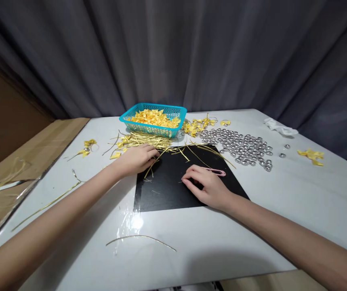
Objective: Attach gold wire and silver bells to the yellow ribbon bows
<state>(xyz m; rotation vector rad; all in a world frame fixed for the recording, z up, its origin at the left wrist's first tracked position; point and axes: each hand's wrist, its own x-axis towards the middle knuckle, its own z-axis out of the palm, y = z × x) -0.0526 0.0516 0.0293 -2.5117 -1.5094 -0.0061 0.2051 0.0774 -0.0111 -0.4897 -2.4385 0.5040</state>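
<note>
White table, black sheet lying mid-table, turquoise basket sitting behind the sheet, gold strands heaped at the sheet's back edge, and look, silver pieces sprawling off to its right, one lone wire curving in front of it

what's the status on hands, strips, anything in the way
Left hand at gold strips, grip unclear. Right hand over black mat, partly hiding pink tool. Loose strips across mat's far edge.
</note>
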